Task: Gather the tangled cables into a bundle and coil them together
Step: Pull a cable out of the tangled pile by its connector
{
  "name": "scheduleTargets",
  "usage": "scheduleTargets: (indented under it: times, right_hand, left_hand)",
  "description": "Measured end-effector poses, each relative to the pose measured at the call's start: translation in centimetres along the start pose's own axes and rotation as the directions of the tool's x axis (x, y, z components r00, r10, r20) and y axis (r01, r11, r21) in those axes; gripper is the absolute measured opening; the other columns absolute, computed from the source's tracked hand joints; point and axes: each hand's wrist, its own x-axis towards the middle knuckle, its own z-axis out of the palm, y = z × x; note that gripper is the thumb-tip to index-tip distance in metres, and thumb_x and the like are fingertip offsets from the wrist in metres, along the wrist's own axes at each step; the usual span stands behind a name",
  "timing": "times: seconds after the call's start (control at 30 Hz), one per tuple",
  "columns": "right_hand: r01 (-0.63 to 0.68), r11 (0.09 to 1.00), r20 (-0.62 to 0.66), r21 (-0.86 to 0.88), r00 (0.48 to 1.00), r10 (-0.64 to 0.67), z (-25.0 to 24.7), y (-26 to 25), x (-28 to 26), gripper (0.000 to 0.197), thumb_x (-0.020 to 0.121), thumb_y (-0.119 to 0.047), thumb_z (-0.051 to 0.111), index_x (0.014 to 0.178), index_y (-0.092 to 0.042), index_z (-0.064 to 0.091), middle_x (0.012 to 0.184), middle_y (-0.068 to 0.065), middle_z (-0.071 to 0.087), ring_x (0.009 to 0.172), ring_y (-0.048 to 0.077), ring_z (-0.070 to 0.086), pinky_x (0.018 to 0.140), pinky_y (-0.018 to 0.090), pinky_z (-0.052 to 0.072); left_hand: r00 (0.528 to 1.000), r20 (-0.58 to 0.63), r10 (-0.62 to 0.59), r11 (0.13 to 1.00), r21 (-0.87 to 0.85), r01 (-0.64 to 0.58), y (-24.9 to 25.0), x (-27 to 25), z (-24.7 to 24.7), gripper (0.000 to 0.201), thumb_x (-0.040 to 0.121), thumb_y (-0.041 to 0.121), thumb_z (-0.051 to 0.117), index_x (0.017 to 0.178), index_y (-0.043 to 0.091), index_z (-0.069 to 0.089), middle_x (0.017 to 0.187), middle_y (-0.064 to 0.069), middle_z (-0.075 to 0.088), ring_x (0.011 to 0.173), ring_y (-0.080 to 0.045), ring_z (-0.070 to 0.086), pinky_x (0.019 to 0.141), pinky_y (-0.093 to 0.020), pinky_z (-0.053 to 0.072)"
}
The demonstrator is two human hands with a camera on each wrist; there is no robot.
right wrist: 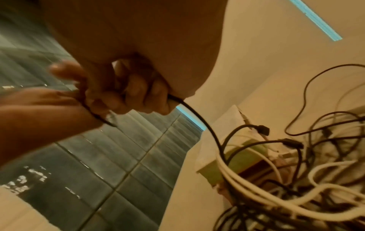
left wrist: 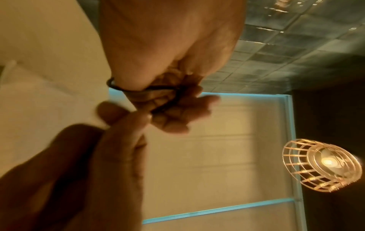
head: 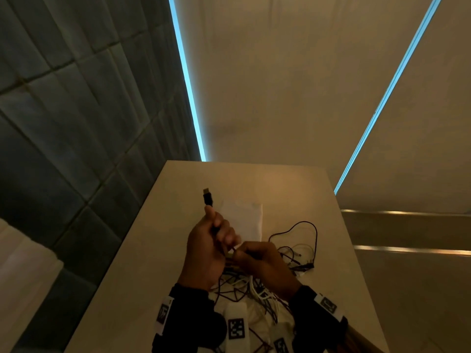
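Left hand (head: 207,247) is curled round a thin black cable (right wrist: 199,118), with its USB plug (head: 207,197) sticking up past the thumb. Right hand (head: 265,263) pinches the same cable just beside the left, fingers curled tight; from the right wrist view the cable drops out of that fist straight into the pile (head: 257,289).

The pile – black and white leads mixed – lies on the table (head: 158,250) under and just beyond both wrists, w/ one black loop (head: 303,228) thrown out to the far right. A white cloth or paper (head: 244,220) sits behind the hands; which it is, can't tell.

Handling, as a guess: light, limp, thin stuff, no stiffness to speak of, so it'll sag and snag rather than slide free. Plugs are the hard bits and likely to catch on other loops. Best hold is prob. near a plug end, then feed the slack through the other hand – pulling hard on the middle would only tighten knots. White leads look thicker, springier.

Table is pale, smooth, matt. Dim warm room: dark tiled wall to the left, blue light strips (head: 188,80) on a pale wall ahead, a wire-cage lamp (left wrist: 320,165) lit overhead.
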Motion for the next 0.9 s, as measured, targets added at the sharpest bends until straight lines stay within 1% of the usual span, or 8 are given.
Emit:
scheduleTargets:
  times: [0.07, 0.17, 0.3, 0.47, 0.6, 0.7, 0.8, 0.9]
  right_hand:
    - [-0.033, 0.999, -0.006, -0.024, 0.999, 0.032, -0.4, 1.8, -0.1, 0.022, 0.093, -0.009, 0.059, 0.073, -0.011, 0.068, 0.063, -0.009, 0.061, 0.060, 0.005, 0.050, 0.060, 0.019, 0.040]
    - [-0.074, 0.997, -0.030, -0.031, 0.997, 0.073, -1.0, 4.1, 0.2, 0.024, 0.094, -0.015, 0.057, 0.072, -0.018, 0.067, 0.068, -0.008, 0.061, 0.068, 0.009, 0.055, 0.068, 0.023, 0.044]
    - [-0.080, 0.995, -0.015, -0.052, 0.997, 0.079, -1.0, 5.7, 0.8, 0.033, 0.097, -0.015, 0.051, 0.068, -0.024, 0.062, 0.067, -0.010, 0.057, 0.067, 0.009, 0.051, 0.069, 0.024, 0.042]
    - [-0.151, 0.987, -0.104, -0.058, 0.984, 0.145, -1.7, 8.6, 0.5, 0.031, 0.092, -0.033, 0.054, 0.065, -0.019, 0.057, 0.065, -0.001, 0.052, 0.064, 0.011, 0.047, 0.065, 0.027, 0.038]
    - [-0.205, 0.978, -0.129, -0.047, 0.972, 0.197, -2.1, 9.9, 0.5, 0.038, 0.098, -0.009, 0.049, 0.063, -0.020, 0.057, 0.064, -0.002, 0.053, 0.064, 0.010, 0.049, 0.068, 0.026, 0.041]
    - [-0.229, 0.970, -0.123, -0.083, 0.968, 0.219, -2.4, 10.5, 1.2, 0.050, 0.098, -0.003, 0.047, 0.055, -0.028, 0.056, 0.060, -0.009, 0.053, 0.066, 0.016, 0.049, 0.071, 0.032, 0.042]
    - [-0.263, 0.952, -0.181, -0.157, 0.955, 0.234, -2.4, 10.0, 1.5, 0.040, 0.095, -0.006, 0.050, 0.059, -0.021, 0.056, 0.060, -0.008, 0.052, 0.062, 0.010, 0.050, 0.066, 0.030, 0.041]
    - [-0.247, 0.948, -0.329, -0.199, 0.928, 0.173, -2.5, 7.5, 2.3, 0.025, 0.091, -0.011, 0.056, 0.067, -0.009, 0.064, 0.062, -0.004, 0.054, 0.056, 0.008, 0.049, 0.055, 0.024, 0.039]
  left_hand:
    - [0.998, 0.022, 0.058, 0.998, 0.016, -0.058, 0.6, 0.2, -0.2, 0.045, 0.100, 0.039, 0.036, 0.063, 0.014, 0.040, 0.045, 0.004, 0.029, 0.036, -0.008, 0.024, 0.037, -0.022, 0.027]
    - [0.993, 0.038, 0.109, 0.988, 0.107, -0.112, 1.0, 0.2, -0.3, 0.046, 0.101, 0.038, 0.035, 0.062, 0.014, 0.040, 0.044, 0.005, 0.027, 0.036, -0.007, 0.018, 0.035, -0.021, 0.017]
    - [0.988, 0.049, 0.145, 0.974, 0.168, -0.151, 1.1, 0.3, -0.2, 0.045, 0.100, 0.039, 0.036, 0.062, 0.014, 0.040, 0.044, 0.005, 0.027, 0.036, -0.007, 0.017, 0.037, -0.021, 0.014]
    - [0.980, 0.040, 0.195, 0.972, 0.126, -0.199, 3.2, -0.6, 0.3, 0.050, 0.100, 0.038, 0.033, 0.056, 0.018, 0.042, 0.043, 0.006, 0.026, 0.035, -0.006, 0.017, 0.040, -0.023, 0.009]
    - [0.974, 0.042, 0.222, 0.968, 0.114, -0.225, 4.3, -1.4, 0.3, 0.046, 0.094, 0.040, 0.039, 0.053, 0.020, 0.044, 0.042, 0.006, 0.026, 0.035, -0.006, 0.017, 0.039, -0.023, 0.009]
    - [0.972, 0.040, 0.232, 0.963, 0.129, -0.236, 4.0, -1.8, 0.3, 0.046, 0.093, 0.041, 0.039, 0.053, 0.020, 0.044, 0.042, 0.006, 0.026, 0.035, -0.006, 0.017, 0.039, -0.023, 0.009]
    - [0.970, 0.004, 0.243, 0.949, 0.207, -0.239, 3.7, -1.7, -0.1, 0.047, 0.100, 0.039, 0.034, 0.059, 0.016, 0.040, 0.043, 0.005, 0.026, 0.036, -0.007, 0.016, 0.037, -0.021, 0.011]
    - [0.969, -0.084, 0.231, 0.918, 0.348, -0.188, 2.8, -1.1, -1.2, 0.046, 0.101, 0.039, 0.034, 0.063, 0.015, 0.038, 0.043, 0.003, 0.028, 0.036, -0.008, 0.016, 0.036, -0.017, 0.013]
